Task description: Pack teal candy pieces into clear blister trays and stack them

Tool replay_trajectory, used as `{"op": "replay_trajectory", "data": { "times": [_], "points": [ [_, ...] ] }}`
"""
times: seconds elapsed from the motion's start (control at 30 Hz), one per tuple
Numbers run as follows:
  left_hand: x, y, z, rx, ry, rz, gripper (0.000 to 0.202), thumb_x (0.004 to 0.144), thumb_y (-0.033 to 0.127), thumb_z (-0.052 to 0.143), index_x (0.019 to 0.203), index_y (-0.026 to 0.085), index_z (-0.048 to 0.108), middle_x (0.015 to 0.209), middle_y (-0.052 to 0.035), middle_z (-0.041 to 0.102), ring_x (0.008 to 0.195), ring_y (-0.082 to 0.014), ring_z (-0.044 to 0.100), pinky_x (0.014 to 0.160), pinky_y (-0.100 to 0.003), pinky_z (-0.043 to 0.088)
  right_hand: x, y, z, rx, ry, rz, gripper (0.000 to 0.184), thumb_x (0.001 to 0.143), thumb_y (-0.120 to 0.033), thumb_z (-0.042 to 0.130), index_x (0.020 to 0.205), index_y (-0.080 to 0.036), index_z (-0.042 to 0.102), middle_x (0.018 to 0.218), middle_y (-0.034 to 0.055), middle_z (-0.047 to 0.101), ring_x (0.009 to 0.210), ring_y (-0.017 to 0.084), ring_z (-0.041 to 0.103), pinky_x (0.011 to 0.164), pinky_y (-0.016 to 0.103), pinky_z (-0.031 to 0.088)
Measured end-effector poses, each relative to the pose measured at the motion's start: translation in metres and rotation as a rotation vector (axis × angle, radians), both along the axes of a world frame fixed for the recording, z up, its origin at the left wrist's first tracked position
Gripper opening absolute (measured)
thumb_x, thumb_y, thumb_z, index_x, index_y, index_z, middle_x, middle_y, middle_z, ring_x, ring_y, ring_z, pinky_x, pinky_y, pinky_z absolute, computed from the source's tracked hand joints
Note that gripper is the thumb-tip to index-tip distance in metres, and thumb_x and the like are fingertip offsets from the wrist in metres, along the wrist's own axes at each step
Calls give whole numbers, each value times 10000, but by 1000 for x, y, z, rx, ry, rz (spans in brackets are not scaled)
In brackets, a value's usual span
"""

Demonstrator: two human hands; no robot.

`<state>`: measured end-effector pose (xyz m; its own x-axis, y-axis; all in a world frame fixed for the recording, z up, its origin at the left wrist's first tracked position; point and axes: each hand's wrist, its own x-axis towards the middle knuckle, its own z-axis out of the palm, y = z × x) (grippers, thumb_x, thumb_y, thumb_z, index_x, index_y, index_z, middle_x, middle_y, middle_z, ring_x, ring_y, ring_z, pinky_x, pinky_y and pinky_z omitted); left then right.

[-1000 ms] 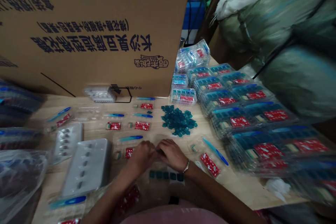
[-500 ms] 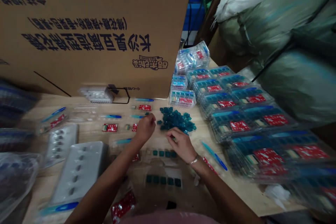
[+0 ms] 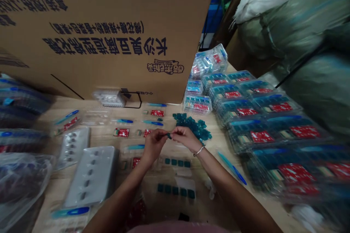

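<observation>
Head view: the left hand (image 3: 153,146) and right hand (image 3: 186,139) meet over the middle of the table, fingertips closed in a pinch on a small teal tile (image 3: 169,135), most of which is hidden by the fingers. Neither hand is open; both seem to share this one piece, though which fingers bear it is hard to tell. A thin bracelet (image 3: 199,150) circles the right wrist.

Just far and right of the hands lies a loose heap of translucent teal tiles (image 3: 194,125), nearly touching the right hand. Near the hands, two short rows of dark teal tiles (image 3: 176,162) sit on clear plastic sheets (image 3: 176,189). To the left and far, open clear packs hold red printed cards (image 3: 121,132) and blue-tipped sticks (image 3: 123,121), spread over the light wooden table (image 3: 90,101).

Further left lie grey moulded trays (image 3: 93,176). Stacked finished packs (image 3: 259,136) crowd the right, below bulging green sacks (image 3: 300,32). A printed cardboard carton (image 3: 104,43) stands along the far edge.
</observation>
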<state>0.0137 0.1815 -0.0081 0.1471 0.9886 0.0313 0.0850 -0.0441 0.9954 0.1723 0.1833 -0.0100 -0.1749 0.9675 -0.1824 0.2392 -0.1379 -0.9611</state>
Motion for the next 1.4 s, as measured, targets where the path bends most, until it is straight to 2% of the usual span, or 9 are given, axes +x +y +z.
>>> {"op": "replay_trajectory", "data": {
  "times": [0.1,0.23,0.37,0.57,0.83,0.97,1.1,1.27,1.4],
  "points": [
    [5,-8,1,-104,-147,-43,108,605,203,686,689,156,638,641,5,653,596,-116,587,591,-227,465,6,-21,-1,-101,224,-83,265,638,-409,679,685,-165,588,578,-33,566,514,87,478,502,211,357],
    [2,-19,8,-269,-229,-89,202,538,185,749,706,155,641,640,30,644,598,-95,573,601,-215,458,2,-38,5,-70,290,-122,284,598,-410,717,670,-164,593,612,-40,563,550,79,463,541,214,363],
    [-8,-25,17,-403,-255,-219,292,481,226,798,716,141,647,670,11,665,617,-108,587,625,-239,471,-11,-45,11,-61,325,-129,322,606,-462,710,661,-168,591,601,-45,553,555,84,463,544,220,373],
    [-21,-40,22,-400,-219,-165,294,513,290,808,711,143,647,658,3,672,618,-127,610,636,-255,483,-30,-55,10,-182,404,-184,398,588,-530,710,631,-174,536,537,-66,501,480,70,451,470,202,352],
    [-25,-75,11,-439,-288,-190,282,548,264,803,747,134,652,679,-15,686,611,-120,614,632,-240,474,-33,-86,1,-373,454,-141,417,570,-539,729,668,-173,553,581,-48,549,482,81,490,461,206,362],
    [-27,-86,11,-489,-302,-200,279,553,295,800,730,140,649,676,-14,681,615,-127,616,650,-254,480,-33,-101,2,-364,445,-133,415,586,-548,721,670,-174,561,593,-39,559,528,100,524,517,228,415],
    [-30,-98,8,-542,-275,-228,250,569,273,785,735,147,647,674,-4,667,621,-122,606,641,-245,470,-33,-115,-1,-333,371,-143,410,597,-556,709,647,-182,549,562,-48,528,487,88,485,480,220,401],
    [-31,-118,7,-424,-162,-239,194,583,223,763,719,144,648,665,-12,658,615,-115,577,599,-216,435,-35,-136,-6,-400,412,-124,414,603,-544,715,636,-181,520,541,-61,490,447,70,448,438,201,358],
    [-32,-132,11,-392,-105,-204,195,648,309,725,721,148,644,662,-22,658,618,-128,580,616,-235,445,-31,-150,-2,-431,494,-80,386,604,-498,740,699,-174,554,639,-42,547,539,85,508,526,214,410]
  ]
}}
